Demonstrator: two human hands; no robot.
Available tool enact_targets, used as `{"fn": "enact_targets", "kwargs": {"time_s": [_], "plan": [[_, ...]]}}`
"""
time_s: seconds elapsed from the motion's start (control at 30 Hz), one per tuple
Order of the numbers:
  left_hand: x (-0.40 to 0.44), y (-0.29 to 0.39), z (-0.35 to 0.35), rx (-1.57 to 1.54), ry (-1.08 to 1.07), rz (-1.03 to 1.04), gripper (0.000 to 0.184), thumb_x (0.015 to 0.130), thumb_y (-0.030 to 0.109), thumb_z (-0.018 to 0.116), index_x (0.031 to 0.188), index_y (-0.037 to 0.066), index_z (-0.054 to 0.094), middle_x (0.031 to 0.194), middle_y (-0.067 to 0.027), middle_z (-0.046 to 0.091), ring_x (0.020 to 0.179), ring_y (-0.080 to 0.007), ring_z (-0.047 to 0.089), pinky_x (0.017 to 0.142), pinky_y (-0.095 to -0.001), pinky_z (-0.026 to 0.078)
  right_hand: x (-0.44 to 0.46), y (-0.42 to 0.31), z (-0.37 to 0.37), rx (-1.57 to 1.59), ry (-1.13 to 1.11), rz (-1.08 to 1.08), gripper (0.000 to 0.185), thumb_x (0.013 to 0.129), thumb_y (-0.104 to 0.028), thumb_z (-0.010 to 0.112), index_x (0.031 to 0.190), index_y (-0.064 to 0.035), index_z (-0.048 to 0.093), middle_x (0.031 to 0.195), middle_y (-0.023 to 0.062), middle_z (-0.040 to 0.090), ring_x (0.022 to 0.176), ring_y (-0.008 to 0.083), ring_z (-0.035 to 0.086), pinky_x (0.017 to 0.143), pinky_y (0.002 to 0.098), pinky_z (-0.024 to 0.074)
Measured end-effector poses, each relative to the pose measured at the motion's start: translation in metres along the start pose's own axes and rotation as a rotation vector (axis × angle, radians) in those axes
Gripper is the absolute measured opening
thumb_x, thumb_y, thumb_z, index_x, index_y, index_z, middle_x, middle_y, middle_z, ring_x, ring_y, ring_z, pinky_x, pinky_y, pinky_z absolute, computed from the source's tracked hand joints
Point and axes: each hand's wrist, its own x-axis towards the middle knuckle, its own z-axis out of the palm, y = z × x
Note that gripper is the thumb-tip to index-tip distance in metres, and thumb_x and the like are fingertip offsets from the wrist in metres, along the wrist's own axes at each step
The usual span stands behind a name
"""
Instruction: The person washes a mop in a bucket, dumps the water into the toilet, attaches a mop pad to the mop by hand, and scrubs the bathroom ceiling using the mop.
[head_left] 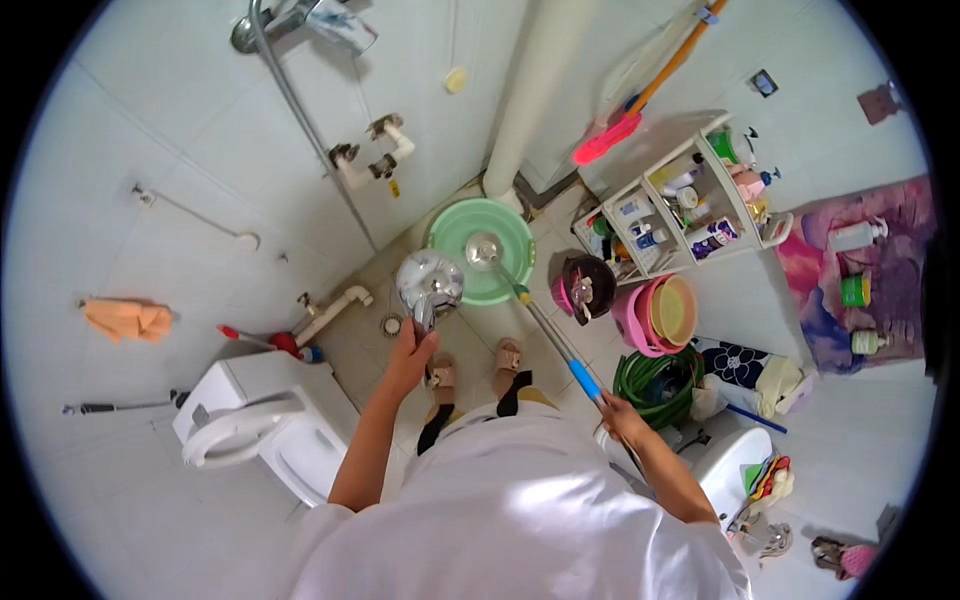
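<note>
My left hand (412,350) is closed around the handle of a shiny chrome shower head (430,282), held at the left of a green basin (440,230). My right hand (625,418) grips a long pole (552,335) just below its blue sleeve. The pole slants up and left to a round, pale, silvery head (483,251) over the basin; whether that head touches the basin's bottom I cannot tell. The basin stands on the tiled floor ahead of my feet, near the corner pipe.
A white toilet (310,450) stands at left, a washbasin (735,465) at right. A shelf rack (690,205) of bottles, a dark bin (588,290), stacked pink buckets (632,320) and a coiled green hose (640,390) line the right side. A floor drain (391,325) lies left.
</note>
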Motion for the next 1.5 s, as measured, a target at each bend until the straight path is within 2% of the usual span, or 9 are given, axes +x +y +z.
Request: {"fn": "enact_targets", "kwargs": {"time_s": [0.3, 0.4, 0.57, 0.7, 0.83, 0.9, 1.1, 1.37, 1.5], "plan": [[-0.006, 0.004, 0.003, 0.109, 0.015, -0.071, 0.023, 0.087, 0.019, 0.055, 0.083, 0.004, 0.038, 0.067, -0.0029, 0.045, 0.063, -0.0120, 0.043, 0.057, -0.0283, 0.038, 0.079, 0.036, 0.038, -0.791, 0.259, -0.065, 0.051, 0.088, -0.026, 0.052, 0.137, -0.0241, 0.038, 0.070, 0.0078, 0.057, 0.050, 0.0127, 0.051, 0.040, 0.0300, 0.0419], [-0.002, -0.010, 0.006, -0.020, 0.003, -0.048, 0.023, 0.088, 0.019, 0.055, 0.082, 0.005, 0.038, 0.067, -0.0022, 0.046, 0.063, -0.0111, 0.043, 0.057, -0.0270, 0.038, 0.079, -0.010, 0.037, -0.074, 0.082, -0.008, 0.050, 0.089, -0.024, 0.051, 0.137, -0.0202, 0.038, 0.065, 0.0053, 0.053, 0.049, 0.0114, 0.049, 0.038, 0.0287, 0.0403], [-0.001, 0.001, 0.000, -0.064, 0.064, -0.010, 0.022, 0.088, 0.018, 0.054, 0.083, 0.005, 0.038, 0.068, -0.0018, 0.047, 0.063, -0.0103, 0.043, 0.058, -0.0259, 0.038, -0.012, 0.015, 0.000, 0.011, 0.009, 0.009, 0.049, 0.091, -0.022, 0.051, 0.137, -0.0213, 0.037, 0.066, 0.0015, 0.050, 0.049, 0.0094, 0.046, 0.040, 0.0270, 0.0400], [-0.003, 0.005, -0.006, -0.044, 0.086, -0.051, 0.022, 0.089, 0.017, 0.054, 0.082, 0.005, 0.038, 0.069, -0.0020, 0.048, 0.065, -0.0106, 0.044, 0.059, -0.0260, 0.039, -0.024, 0.043, 0.000, -0.169, 0.079, 0.023, 0.049, 0.090, -0.025, 0.050, 0.137, -0.0240, 0.038, 0.072, 0.0075, 0.056, 0.052, 0.0132, 0.052, 0.047, 0.0293, 0.0445], [-0.006, 0.005, -0.005, -0.039, 0.061, -0.064, 0.015, 0.090, 0.020, 0.052, 0.089, 0.006, 0.044, 0.074, -0.0001, 0.048, 0.065, -0.0085, 0.040, 0.061, -0.0232, 0.034, 0.093, 0.077, 0.022, -0.879, 0.314, -0.429, 0.052, 0.087, -0.030, 0.049, 0.136, -0.0216, 0.037, 0.088, 0.0184, 0.062, 0.061, 0.0224, 0.060, 0.055, 0.0353, 0.0481], [-0.007, 0.009, -0.008, 0.033, 0.027, -0.104, 0.015, 0.090, 0.019, 0.051, 0.088, 0.007, 0.044, 0.074, -0.0004, 0.048, 0.064, -0.0081, 0.039, 0.061, -0.0225, 0.034, 0.090, 0.010, 0.040, -0.491, 0.106, -0.078, 0.050, 0.088, -0.028, 0.049, 0.136, -0.0208, 0.038, 0.078, 0.0152, 0.060, 0.054, 0.0197, 0.056, 0.050, 0.0334, 0.0463], [-0.010, 0.007, -0.008, -0.097, 0.060, -0.016, 0.015, 0.090, 0.017, 0.052, 0.086, 0.007, 0.043, 0.073, -0.0003, 0.047, 0.065, -0.0082, 0.040, 0.061, -0.0230, 0.035, 0.015, 0.005, 0.007, -0.188, 0.014, -0.032, 0.047, 0.089, -0.026, 0.049, 0.135, -0.0219, 0.040, 0.063, 0.0063, 0.050, 0.044, 0.0134, 0.044, 0.042, 0.0283, 0.0408], [-0.015, 0.002, -0.008, 0.048, 0.049, -0.100, 0.020, 0.089, 0.019, 0.054, 0.086, 0.005, 0.039, 0.072, -0.0020, 0.046, 0.067, -0.0107, 0.042, 0.062, -0.0257, 0.037, 0.091, 0.036, 0.043, -0.831, 0.179, -0.114, 0.053, 0.085, -0.031, 0.049, 0.135, -0.0199, 0.038, 0.103, 0.0164, 0.061, 0.075, 0.0215, 0.063, 0.058, 0.0367, 0.0495], [-0.015, -0.004, -0.006, -0.057, 0.021, -0.123, 0.023, 0.087, 0.019, 0.055, 0.087, 0.003, 0.039, 0.072, -0.0049, 0.045, 0.068, -0.0145, 0.042, 0.062, -0.0292, 0.038, 0.102, -0.026, 0.062, -0.284, 0.070, -0.016, 0.050, 0.087, -0.026, 0.050, 0.136, -0.0203, 0.039, 0.077, 0.0100, 0.059, 0.059, 0.0166, 0.056, 0.049, 0.0323, 0.0461]]}}
